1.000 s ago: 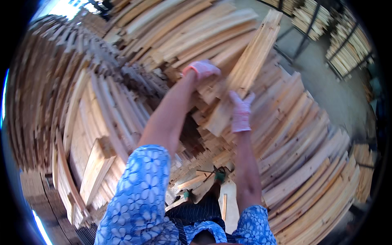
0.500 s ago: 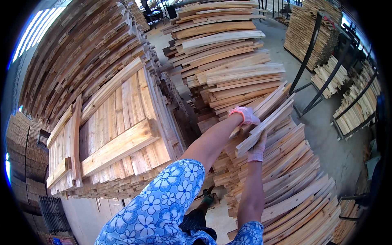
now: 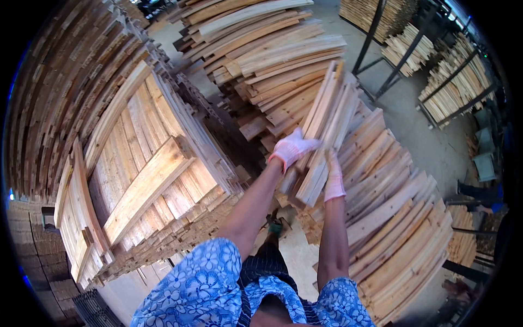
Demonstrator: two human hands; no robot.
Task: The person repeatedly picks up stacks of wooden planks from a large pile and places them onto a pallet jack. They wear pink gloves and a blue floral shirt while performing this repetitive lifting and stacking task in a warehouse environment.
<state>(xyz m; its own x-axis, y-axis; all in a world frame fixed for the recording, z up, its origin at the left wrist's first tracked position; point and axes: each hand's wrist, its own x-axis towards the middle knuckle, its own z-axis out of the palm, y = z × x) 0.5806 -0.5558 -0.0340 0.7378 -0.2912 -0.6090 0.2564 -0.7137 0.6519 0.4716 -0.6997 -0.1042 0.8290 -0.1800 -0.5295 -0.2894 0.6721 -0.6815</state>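
Several narrow wooden boards (image 3: 333,117) lie bunched lengthwise between my hands, above a long pile of lumber (image 3: 381,180). My left hand (image 3: 295,148), in a pale pink knit glove, is closed on the bunch's left side, with the thumb over the top. On the right side, my gloved right hand (image 3: 334,173) grips the boards near their close end; its fingers are partly hidden. To the left stands a tall stack of boards (image 3: 158,111), with a thick loose plank (image 3: 147,188) lying across its top.
More rows of lumber (image 3: 261,41) stretch away beyond my hands. Dark metal posts (image 3: 370,35) rise at the far right, beside racks of boards (image 3: 457,76). A narrow strip of floor (image 3: 294,250) shows by my foot. Another person's dark sleeve (image 3: 479,191) shows at the right rim.
Both hands have drawn closer to me, and the boards with them. The boards now sit bunched together at a steeper angle. The view has shifted toward the right.
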